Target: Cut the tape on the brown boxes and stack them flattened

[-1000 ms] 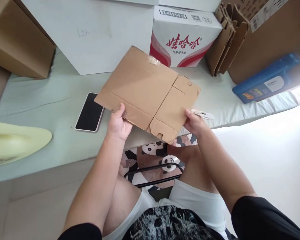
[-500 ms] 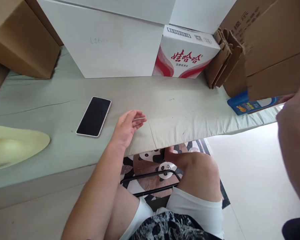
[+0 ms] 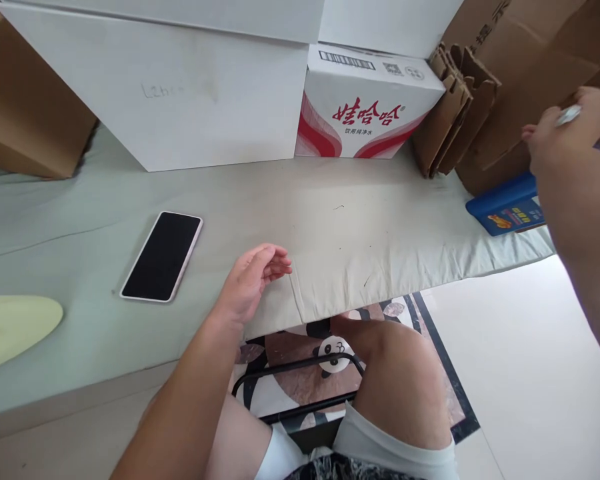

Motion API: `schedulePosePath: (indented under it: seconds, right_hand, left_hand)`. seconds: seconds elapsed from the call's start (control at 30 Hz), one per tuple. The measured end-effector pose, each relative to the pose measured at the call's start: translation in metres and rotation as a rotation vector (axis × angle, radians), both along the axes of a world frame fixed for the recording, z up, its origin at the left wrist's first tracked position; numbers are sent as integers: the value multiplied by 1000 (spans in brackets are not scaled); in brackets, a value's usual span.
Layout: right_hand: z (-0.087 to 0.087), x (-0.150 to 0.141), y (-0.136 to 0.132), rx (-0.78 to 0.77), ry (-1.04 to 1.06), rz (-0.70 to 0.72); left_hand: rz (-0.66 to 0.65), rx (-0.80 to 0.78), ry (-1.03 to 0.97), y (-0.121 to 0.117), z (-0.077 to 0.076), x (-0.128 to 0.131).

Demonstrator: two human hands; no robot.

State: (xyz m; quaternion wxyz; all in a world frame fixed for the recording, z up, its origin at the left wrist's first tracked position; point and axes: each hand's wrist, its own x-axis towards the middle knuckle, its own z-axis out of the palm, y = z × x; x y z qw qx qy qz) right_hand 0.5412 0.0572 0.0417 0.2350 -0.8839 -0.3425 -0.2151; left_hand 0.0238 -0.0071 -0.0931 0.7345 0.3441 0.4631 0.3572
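My left hand [image 3: 253, 283] rests near the front edge of the cloth-covered table [image 3: 220, 200], its fingers loosely bent and nothing in them. A black-screened phone [image 3: 163, 257] with a pale rim lies to its left. Over at the right, my right hand [image 3: 573, 127] is at a brown cardboard box [image 3: 505, 113], back of the hand towards me. Its fingers curl inward and their tips are mostly hidden, so what they grip is unclear. A small white thing [image 3: 569, 115] shows on or between these fingers. Below the hand lies a blue packet [image 3: 507, 207], partly covered by my forearm.
A large white box [image 3: 205, 100] and a red-and-white carton [image 3: 365, 113] stand at the back. Folded cardboard pieces [image 3: 447, 120] lean beside the carton. Another brown box [image 3: 30, 100] is far left. A pale yellow curved object [image 3: 20, 327] lies at the left edge.
My right hand has moved up and left in the view, and the cardboard by it has tilted back, uncovering more of the blue packet. The view has shifted slightly; my left hand is about the same.
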Motion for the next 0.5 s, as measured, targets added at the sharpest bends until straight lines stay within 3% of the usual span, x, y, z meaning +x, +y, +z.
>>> schedulePosePath:
  seconds: [0.13,0.3,0.4,0.5]
  right_hand:
    - [7,-18,-2,120,277,17]
    - [30,-55,-18,133,407,75]
    - [49,-96,-20,106,408,187]
    - [64,-156,-15,71,348,380]
  left_hand:
    - [24,-8,6,4,1,-1]
    - [60,-13,1,4,3,-12]
    - [104,-18,-34,0,6,-24]
    - [157,0,-113,-7,11,-37]
